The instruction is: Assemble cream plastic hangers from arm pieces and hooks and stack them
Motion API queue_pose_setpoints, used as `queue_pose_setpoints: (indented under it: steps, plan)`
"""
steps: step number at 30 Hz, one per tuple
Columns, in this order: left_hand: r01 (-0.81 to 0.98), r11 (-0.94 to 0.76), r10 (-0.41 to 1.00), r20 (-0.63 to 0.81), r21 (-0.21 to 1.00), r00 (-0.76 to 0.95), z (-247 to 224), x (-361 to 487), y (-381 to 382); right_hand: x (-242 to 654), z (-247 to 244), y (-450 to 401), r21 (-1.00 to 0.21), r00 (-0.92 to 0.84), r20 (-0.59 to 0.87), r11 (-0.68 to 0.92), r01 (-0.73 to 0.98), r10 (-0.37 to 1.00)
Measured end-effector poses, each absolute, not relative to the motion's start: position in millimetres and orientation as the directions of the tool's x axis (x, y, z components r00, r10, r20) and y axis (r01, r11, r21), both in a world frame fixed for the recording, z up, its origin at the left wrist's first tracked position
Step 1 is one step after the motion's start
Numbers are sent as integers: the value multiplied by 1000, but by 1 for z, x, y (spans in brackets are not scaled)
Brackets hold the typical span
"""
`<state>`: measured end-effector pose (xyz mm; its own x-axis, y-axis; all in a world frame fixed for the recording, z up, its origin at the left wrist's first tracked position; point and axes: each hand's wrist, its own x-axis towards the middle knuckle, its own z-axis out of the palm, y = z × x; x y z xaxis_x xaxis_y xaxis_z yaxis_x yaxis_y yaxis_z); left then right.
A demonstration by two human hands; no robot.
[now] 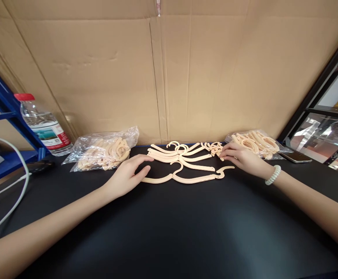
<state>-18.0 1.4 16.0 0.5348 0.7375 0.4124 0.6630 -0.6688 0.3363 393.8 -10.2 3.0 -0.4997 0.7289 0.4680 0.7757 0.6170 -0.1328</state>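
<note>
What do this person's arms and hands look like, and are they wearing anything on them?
Both forearms show without sleeves. The left hand and right hand are gloveless, with no rings visible. The right wrist has a bracelet of pale beads; the left wrist has none.

Left hand (129,174): palm down, thumb apart | Right hand (238,155): fingers bent inward

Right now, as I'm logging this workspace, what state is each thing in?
Bottle: red cap on, water inside.
Left bag: filled; seal unclear.
Right bag: filled; seal unclear.
Front hanger: spread, lying flat.
Hangers behind it: stacked, overlapping.
Small parts: loosely heaped.
Phone: lying flat.
Left hand: thumb apart from fingers.
Right hand: fingertips at the small parts.
</note>
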Motion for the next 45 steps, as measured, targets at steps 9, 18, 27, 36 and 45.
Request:
queue_pose_setpoints:
  steps: [9,18,27,36,45]
  plan:
    - [682,-698,714,272,216,645,7,-21,25,390,20,-16,-227,-249,676,518,825,693]
    - [671,-706,705,313,226,636,8,-21,23,383,27,-25,-662,235,617,334,671,751]
    - [679,-680,727,376,277,575,13,-19,20,361,28,-40,-933,156,350,329,145,924]
    - [698,-636,740,516,329,432,10,-20,4,337,22,-54,-979,124,190,197,-44,974]
    - [619,-678,710,571,397,412,8,-13,-12,333,16,-54,-978,109,151,165,-130,982]
